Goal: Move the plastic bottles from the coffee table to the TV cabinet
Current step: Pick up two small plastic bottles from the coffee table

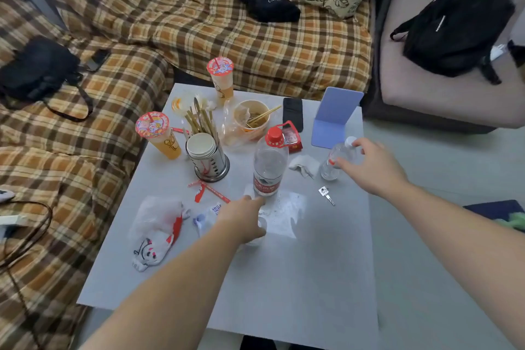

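A tall clear plastic bottle with a red cap and red label stands upright near the middle of the grey coffee table. My left hand reaches to its base, fingertips close to the label, and a pale object is partly hidden under the palm. To the right a small clear bottle with a white cap stands tilted. My right hand is spread around it, thumb in front of it and fingers by the cap. This hand is blurred.
Two sealed drink cups, a metal holder with paper cups, a bowl with chopsticks, a phone, a purple folder, a key and plastic bags crowd the table. A plaid sofa lies behind.
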Motion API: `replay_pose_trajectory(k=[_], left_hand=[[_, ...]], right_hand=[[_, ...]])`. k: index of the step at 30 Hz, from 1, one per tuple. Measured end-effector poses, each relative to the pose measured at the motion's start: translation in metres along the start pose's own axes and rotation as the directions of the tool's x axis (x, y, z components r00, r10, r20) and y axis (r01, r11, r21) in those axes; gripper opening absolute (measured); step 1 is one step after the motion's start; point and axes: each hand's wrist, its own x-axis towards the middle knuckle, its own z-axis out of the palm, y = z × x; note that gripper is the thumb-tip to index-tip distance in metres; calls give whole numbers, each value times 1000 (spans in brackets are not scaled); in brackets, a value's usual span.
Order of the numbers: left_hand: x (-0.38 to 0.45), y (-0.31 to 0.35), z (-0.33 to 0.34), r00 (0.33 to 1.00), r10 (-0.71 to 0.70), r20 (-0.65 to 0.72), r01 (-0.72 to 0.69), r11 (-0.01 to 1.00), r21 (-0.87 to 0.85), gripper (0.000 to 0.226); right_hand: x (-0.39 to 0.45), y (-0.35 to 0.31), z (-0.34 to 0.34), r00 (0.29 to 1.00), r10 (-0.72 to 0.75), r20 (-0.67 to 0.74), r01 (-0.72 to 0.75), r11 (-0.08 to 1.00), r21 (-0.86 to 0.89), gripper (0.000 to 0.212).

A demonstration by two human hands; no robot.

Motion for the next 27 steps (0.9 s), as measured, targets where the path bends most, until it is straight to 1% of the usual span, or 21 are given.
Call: replay_pose_trajectory(k=[2, 6, 10, 13, 16, 18, 20, 23, 27], left_hand=[[6, 2, 3, 1000, 9, 21, -9, 1000, -1, 52], [16, 10, 2, 999, 12, 47, -15, 998, 62, 35], [33, 29, -14, 1000, 30, -10, -29, 997, 68, 33], [49, 46, -30, 995, 69, -79, -67, 997, 26, 36], [67, 67, -43, 991, 95, -99, -97, 995, -8, 35], [78, 79, -50, 987, 116, -111, -116, 993, 5, 33], [88, 90, -56, 982, 135, -132, -134, 991, 18, 33], [99, 102, -62, 974, 145, -171, -147, 989, 6, 32], [106, 113, -62, 970, 138, -200, -147, 989, -30, 30]], right_hand=[[12, 2, 6, 1000, -8, 16, 8, 1000, -10, 56], [27, 13, 10, 999, -9, 43, 10, 1000, -20, 54], [45, 24, 6, 999, -9, 45, 12, 998, -58, 51], [64, 30, 3, 998, -40, 55, 46, 991, -125, 49], [84, 35, 7, 986, -77, 148, 104, 977, -184, 54], [95, 36, 11, 965, -90, 246, 139, 972, -190, 61], [103, 39, 15, 943, -104, 316, 172, 965, -198, 63], [111, 43, 21, 927, -126, 354, 204, 959, -194, 53], [111, 47, 29, 940, -118, 321, 177, 971, -161, 38]])
